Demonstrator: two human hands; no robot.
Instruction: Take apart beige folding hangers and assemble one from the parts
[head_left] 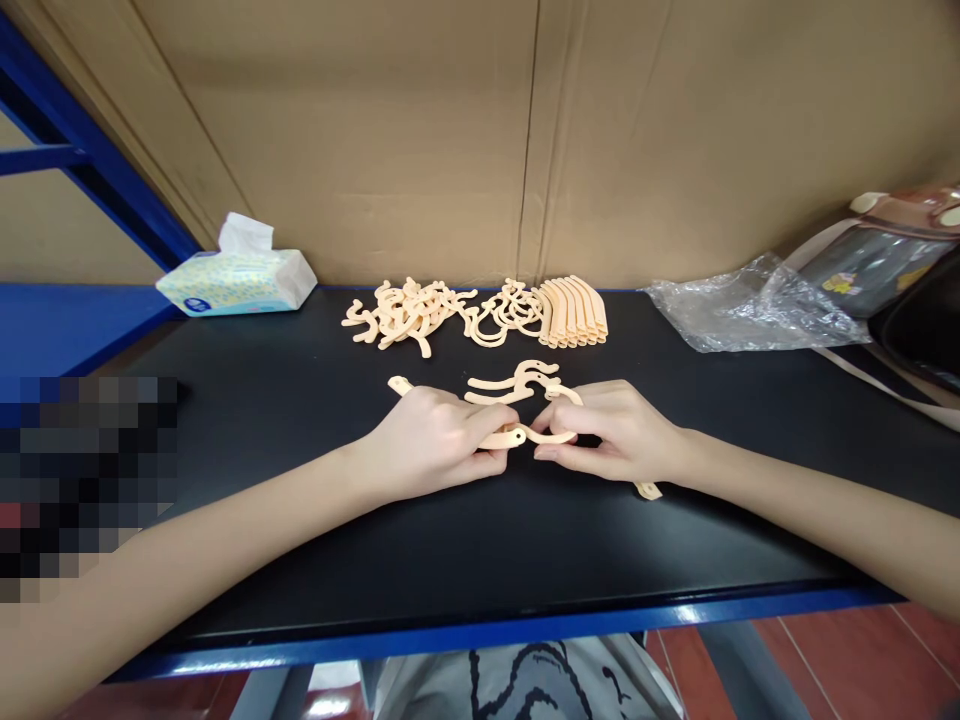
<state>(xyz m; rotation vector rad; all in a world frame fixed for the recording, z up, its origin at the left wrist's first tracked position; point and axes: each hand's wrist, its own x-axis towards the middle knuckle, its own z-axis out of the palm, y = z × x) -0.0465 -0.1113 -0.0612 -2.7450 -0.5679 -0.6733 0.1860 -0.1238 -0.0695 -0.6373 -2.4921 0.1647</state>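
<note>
Near the middle of the black table, my left hand (pixel 442 440) is closed around a beige curved arm piece (pixel 501 439) with a small hole at its end. Just to the right, my right hand (pixel 619 430) pinches a thin beige hook piece (pixel 551 438), whose left end meets the arm piece. Another beige end (pixel 649 491) sticks out below my right hand, and one more (pixel 400 385) shows behind my left hand. Beyond my hands lie loose beige S-shaped pieces (pixel 491 384) on the table.
Along the back are a pile of beige pieces (pixel 411 312), thin hooks (pixel 489 330) and a neat row of curved arms (pixel 574 312). A tissue pack (pixel 240 282) stands at back left. A clear plastic bag (pixel 757 305) and a bottle (pixel 862 260) are at right.
</note>
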